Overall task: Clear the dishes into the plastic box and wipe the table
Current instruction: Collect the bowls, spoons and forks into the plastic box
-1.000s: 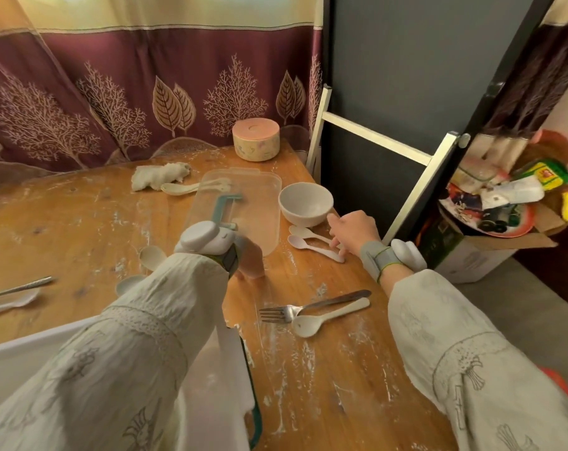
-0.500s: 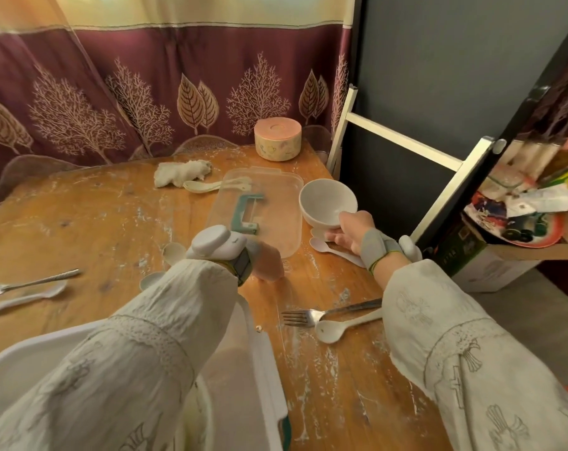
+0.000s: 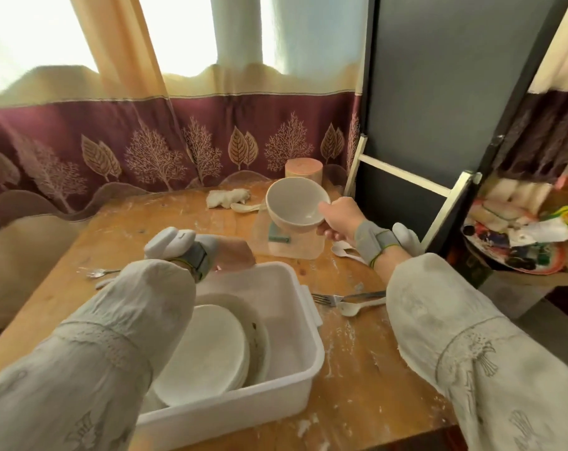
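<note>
I saw a white bowl point(image 3: 295, 206) above the scuffed orange-brown table point(image 3: 165, 222). The plastic box point(image 3: 304, 323) was white, and so were the plates point(image 3: 208, 349) in it. The curtain point(image 3: 178, 135) ran maroon with tan trees and leaves, cream higher up. My sleeves point(image 3: 471, 353) were pale with faint grey embroidery, the wrist straps point(image 3: 370, 240) grey.

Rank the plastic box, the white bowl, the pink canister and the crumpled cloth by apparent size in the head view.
1. plastic box, by far the largest.
2. white bowl, though held up nearer the camera by the right hand.
3. pink canister and crumpled cloth: alike, too close to rank.
</note>
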A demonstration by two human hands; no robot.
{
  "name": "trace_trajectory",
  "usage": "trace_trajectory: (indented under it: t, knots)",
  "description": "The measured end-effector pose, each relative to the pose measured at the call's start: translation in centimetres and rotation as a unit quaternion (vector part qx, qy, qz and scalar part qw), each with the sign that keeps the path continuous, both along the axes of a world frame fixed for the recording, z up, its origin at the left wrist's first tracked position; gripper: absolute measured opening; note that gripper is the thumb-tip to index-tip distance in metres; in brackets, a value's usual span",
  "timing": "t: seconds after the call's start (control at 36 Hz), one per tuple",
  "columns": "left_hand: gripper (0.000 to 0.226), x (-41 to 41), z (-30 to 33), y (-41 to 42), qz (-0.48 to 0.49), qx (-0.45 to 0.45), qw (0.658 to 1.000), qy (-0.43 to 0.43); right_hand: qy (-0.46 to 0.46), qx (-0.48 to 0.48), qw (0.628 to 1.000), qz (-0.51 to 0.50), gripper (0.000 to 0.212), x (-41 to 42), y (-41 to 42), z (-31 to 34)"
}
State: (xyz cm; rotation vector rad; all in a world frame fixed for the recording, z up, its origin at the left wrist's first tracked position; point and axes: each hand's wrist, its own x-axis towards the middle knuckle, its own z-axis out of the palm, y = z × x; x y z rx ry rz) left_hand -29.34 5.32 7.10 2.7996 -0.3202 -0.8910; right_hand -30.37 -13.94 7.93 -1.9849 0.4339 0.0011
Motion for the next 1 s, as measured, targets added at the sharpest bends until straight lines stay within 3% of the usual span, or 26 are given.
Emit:
trace_trajectory:
  t: [0.14, 0.25, 0.39, 0.56, 0.67, 0.81, 1.0]
  knots:
    - [0.038, -3.0, -0.2, 5.4, 0.027, -0.010, 0.996, -0.083, -0.018, -0.026, 0.998, 0.058, 0.031, -2.1, 4.4, 0.9]
    - [0.037, -4.8, -1.4, 9.7, 0.121, -0.096, 0.979, -0.133, -0.012, -0.063, 0.993, 0.101, 0.037, -3.9, 7.5, 0.5]
    - [0.035, -5.9, -2.4, 11.4, 0.268, -0.300, 0.901, -0.162, -0.012, -0.097, 0.973, 0.208, 0.037, -6.2, 9.5, 0.2]
    - [0.024, -7.4, -4.0, 11.8, 0.263, -0.335, 0.879, -0.216, -0.011, -0.157, 0.935, 0.319, 0.030, -8.6, 11.8, -0.1]
    - [0.029, -7.9, -4.0, 12.0, 0.285, -0.391, 0.857, -0.176, -0.016, -0.167, 0.931, 0.325, 0.036, -9.0, 11.9, -1.0]
    - [0.041, -8.0, -4.3, 11.6, 0.290, -0.344, 0.866, -0.216, -0.018, -0.163, 0.934, 0.319, 0.041, -9.1, 11.5, -1.9]
    - [0.049, -7.8, -4.6, 11.4, 0.276, -0.277, 0.888, -0.244, -0.009, -0.169, 0.928, 0.330, 0.032, -9.4, 11.9, -2.8]
